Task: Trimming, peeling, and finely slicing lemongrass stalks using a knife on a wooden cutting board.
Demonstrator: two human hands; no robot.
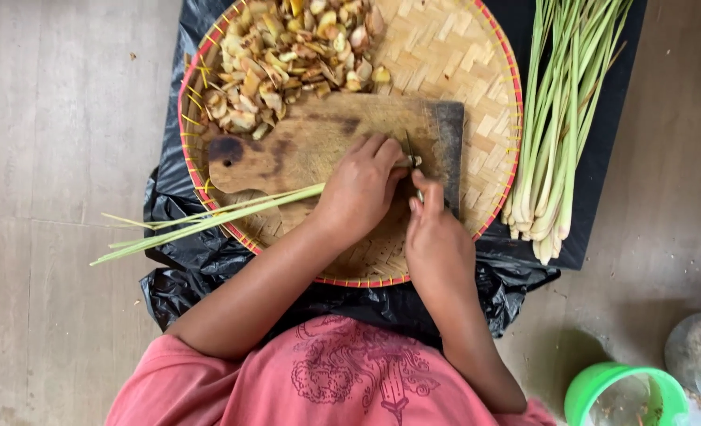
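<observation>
At frame centre a lemongrass stalk (232,209) is pinned on the cutting board (303,146) by the closed left hand (358,189); the knife (413,162), gripped by the right hand (437,237), is best kept clear of fingertips.

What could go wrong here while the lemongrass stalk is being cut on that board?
The left hand pins the lemongrass stalk with fingertips right beside the knife held by the right hand, so a slip could nick them. The cutting board lies on a woven tray, which might let it shift. The stalk's long leafy end overhangs the tray and could swing.
</observation>
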